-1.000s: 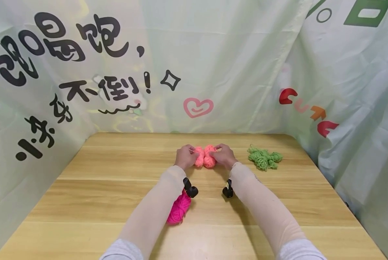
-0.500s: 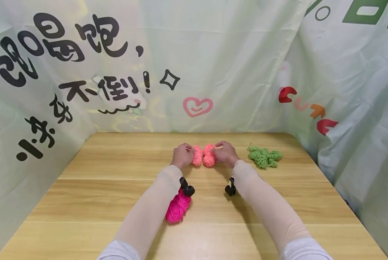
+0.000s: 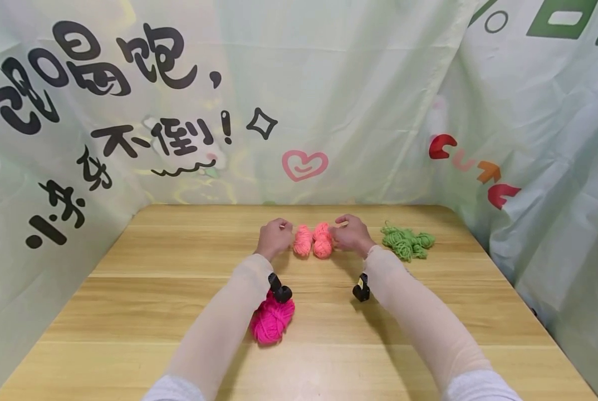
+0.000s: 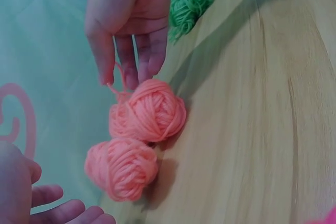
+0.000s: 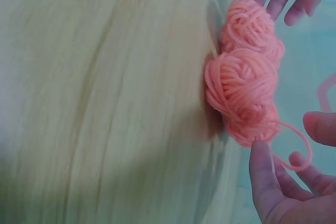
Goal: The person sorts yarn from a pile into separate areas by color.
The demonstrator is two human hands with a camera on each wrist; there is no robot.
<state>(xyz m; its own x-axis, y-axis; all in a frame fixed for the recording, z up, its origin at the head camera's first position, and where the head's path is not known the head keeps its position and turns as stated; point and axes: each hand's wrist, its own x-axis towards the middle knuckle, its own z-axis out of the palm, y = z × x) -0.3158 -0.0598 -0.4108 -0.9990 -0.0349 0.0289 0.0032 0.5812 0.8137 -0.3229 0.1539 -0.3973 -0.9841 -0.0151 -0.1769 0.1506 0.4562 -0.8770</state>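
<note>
Two coral yarn skeins stand side by side near the far middle of the table. My left hand is just left of the left coral skein, apart from it, its fingers loosely spread in the left wrist view. To the right of the right coral skein is my right hand. In the right wrist view its fingers are relaxed, with one fingertip at the skein's end, seemingly touching. A loose strand loops out beside these fingers; no grip on it shows.
Green yarn lies in a loose tangle to the right of my right hand. A magenta skein sits nearer me, partly hidden by my left forearm. Printed cloth hangs behind the wooden table.
My hands have let go of the coral skeins and drawn apart, left hand leftward and right hand rightward. The left skein shifted slightly left. Green and magenta yarn stayed put.
</note>
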